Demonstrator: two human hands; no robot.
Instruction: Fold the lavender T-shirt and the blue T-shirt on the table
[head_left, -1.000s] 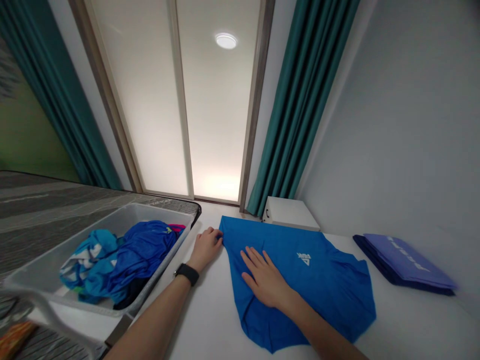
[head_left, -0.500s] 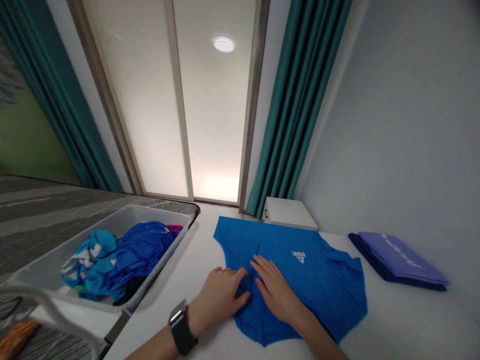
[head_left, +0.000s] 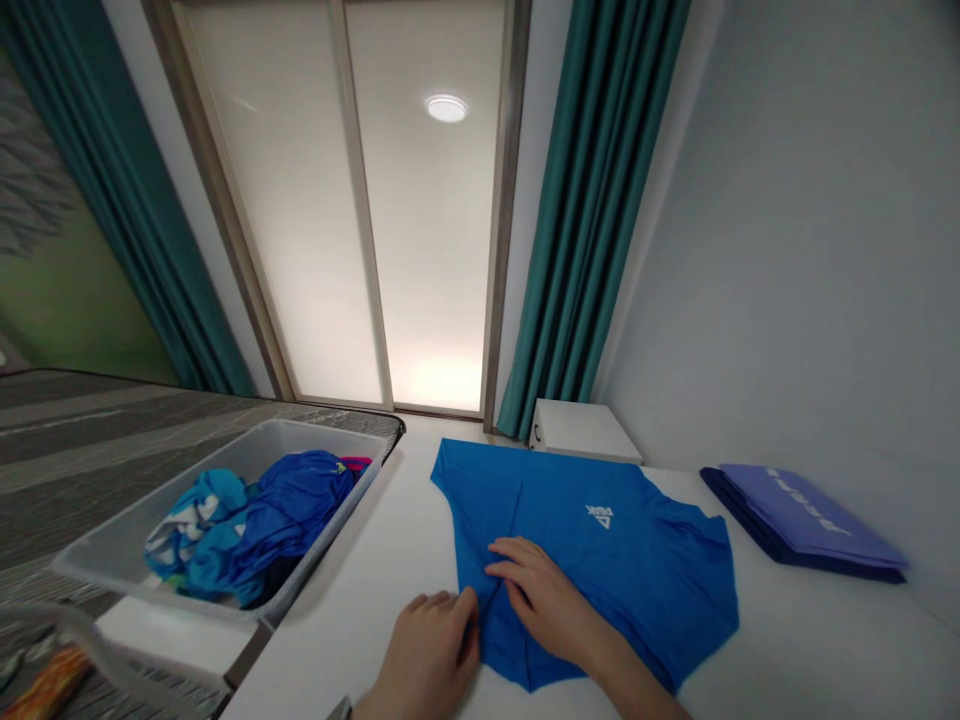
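Note:
A blue T-shirt (head_left: 555,500) with a small white logo lies spread on the white table (head_left: 352,590), its left side showing a crease. At the shirt's left edge is my left hand (head_left: 429,650), fingers curled and thumb pressed in, closed on the cloth there; the fingertips are partly hidden. My right hand (head_left: 544,605) rests open on the shirt just right of it, fingers stretched out toward the left and palm down.
To the left stands a translucent plastic bin (head_left: 112,530) holding crumpled blue clothes (head_left: 300,510). Folded purple and navy garments (head_left: 810,515) lie at the table's right, near the wall. Behind the table are a white cabinet (head_left: 585,430) and green curtains (head_left: 592,220).
My left hand has drawn back from on top of the shirt to its left edge, its fingers closing. My right hand has slid slightly left and nearer to me. The view has shifted a little.

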